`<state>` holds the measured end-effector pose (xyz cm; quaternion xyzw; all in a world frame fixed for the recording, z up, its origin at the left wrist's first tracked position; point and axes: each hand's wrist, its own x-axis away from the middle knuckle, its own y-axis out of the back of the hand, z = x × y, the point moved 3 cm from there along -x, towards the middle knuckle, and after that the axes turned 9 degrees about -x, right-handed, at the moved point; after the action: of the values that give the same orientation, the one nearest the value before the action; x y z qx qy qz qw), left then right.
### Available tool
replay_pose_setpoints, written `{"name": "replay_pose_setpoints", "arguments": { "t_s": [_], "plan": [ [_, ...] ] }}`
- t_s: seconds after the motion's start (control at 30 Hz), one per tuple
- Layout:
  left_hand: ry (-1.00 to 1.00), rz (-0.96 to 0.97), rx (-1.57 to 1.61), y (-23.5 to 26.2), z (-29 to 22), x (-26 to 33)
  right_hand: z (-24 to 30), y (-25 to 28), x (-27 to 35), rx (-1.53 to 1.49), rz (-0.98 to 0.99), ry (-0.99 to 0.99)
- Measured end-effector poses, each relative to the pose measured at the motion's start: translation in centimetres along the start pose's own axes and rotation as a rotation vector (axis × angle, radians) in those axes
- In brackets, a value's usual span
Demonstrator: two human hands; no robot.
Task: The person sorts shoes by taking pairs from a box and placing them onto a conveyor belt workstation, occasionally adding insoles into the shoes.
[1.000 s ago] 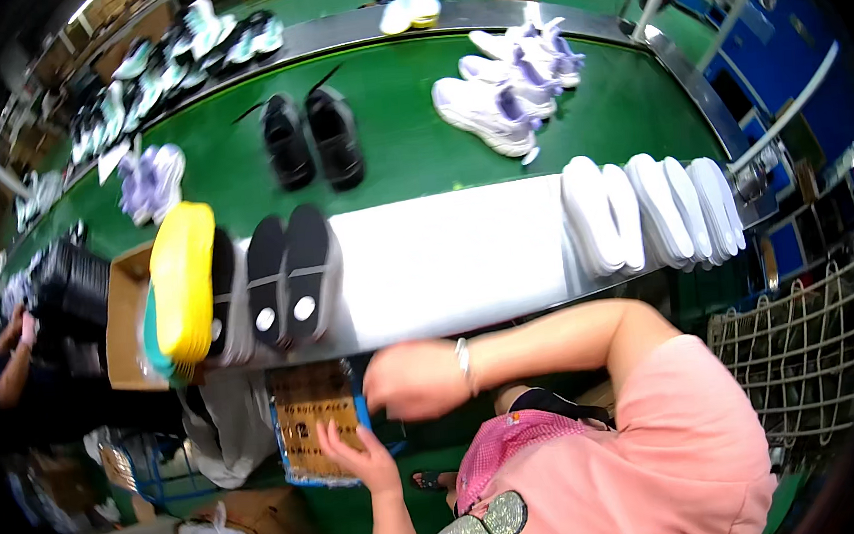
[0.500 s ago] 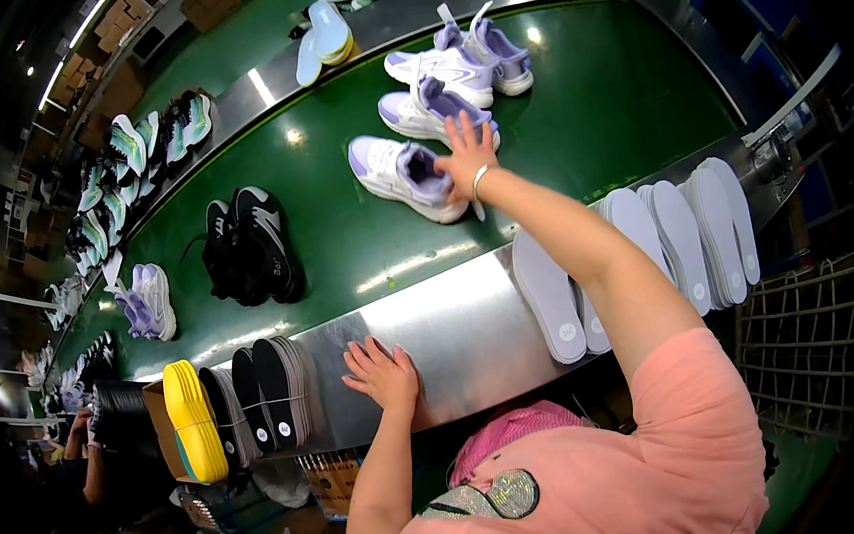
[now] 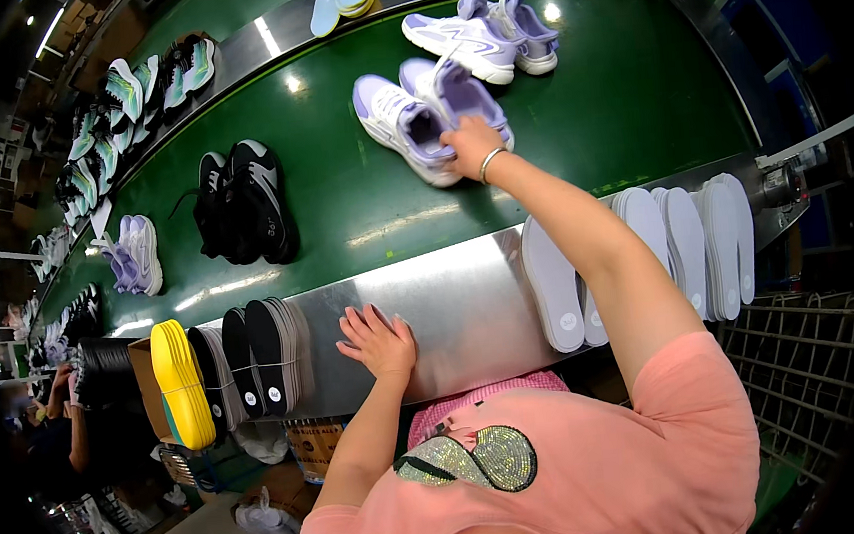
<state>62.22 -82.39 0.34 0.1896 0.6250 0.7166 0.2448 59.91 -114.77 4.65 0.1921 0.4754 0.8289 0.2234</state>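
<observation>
My right hand (image 3: 469,144) reaches out over the green conveyor belt (image 3: 635,100) and grips the near pair of white and lilac sneakers (image 3: 415,117) at their heels. A bracelet sits on that wrist. My left hand (image 3: 378,339) lies flat with spread fingers on the steel ledge (image 3: 470,304) in front of the belt and holds nothing. To its left stand stacks of black insoles (image 3: 258,356) and yellow insoles (image 3: 180,384) on edge. To the right of my arm lies a row of white insoles (image 3: 691,246).
A second lilac pair (image 3: 489,31) lies farther back on the belt, a black pair (image 3: 241,201) to the left, another lilac pair (image 3: 133,255) beyond. More sneakers (image 3: 147,83) line the far side. Another person (image 3: 63,416) stands at the left. A wire basket (image 3: 805,358) is at right.
My right hand has drawn the lilac pair closer and closed on it. My left hand has stayed on the steel ledge. The view has tilted nearer to the belt.
</observation>
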Motion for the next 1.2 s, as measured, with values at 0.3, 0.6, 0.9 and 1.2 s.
{"name": "replay_pose_setpoints", "arguments": {
  "t_s": [0.3, 0.6, 0.9, 1.2],
  "plan": [
    [0.317, 0.225, 0.633, -1.4, 2.9, -1.3, 12.7, 0.1, 12.4, -0.165, 0.073, 0.024],
    [-0.763, -0.125, 0.81, 8.7, 1.5, -4.3, 17.2, -6.4, 22.4, -0.222, 0.141, -0.026],
    [-0.821, -0.079, 0.805, 13.2, -0.4, -5.2, 10.3, -1.9, 20.3, -0.471, -0.35, -0.147],
    [-0.57, 0.82, 0.986, 7.6, -4.8, -10.5, 7.7, -6.9, 15.4, -1.377, -0.108, -0.453]
  ]
}}
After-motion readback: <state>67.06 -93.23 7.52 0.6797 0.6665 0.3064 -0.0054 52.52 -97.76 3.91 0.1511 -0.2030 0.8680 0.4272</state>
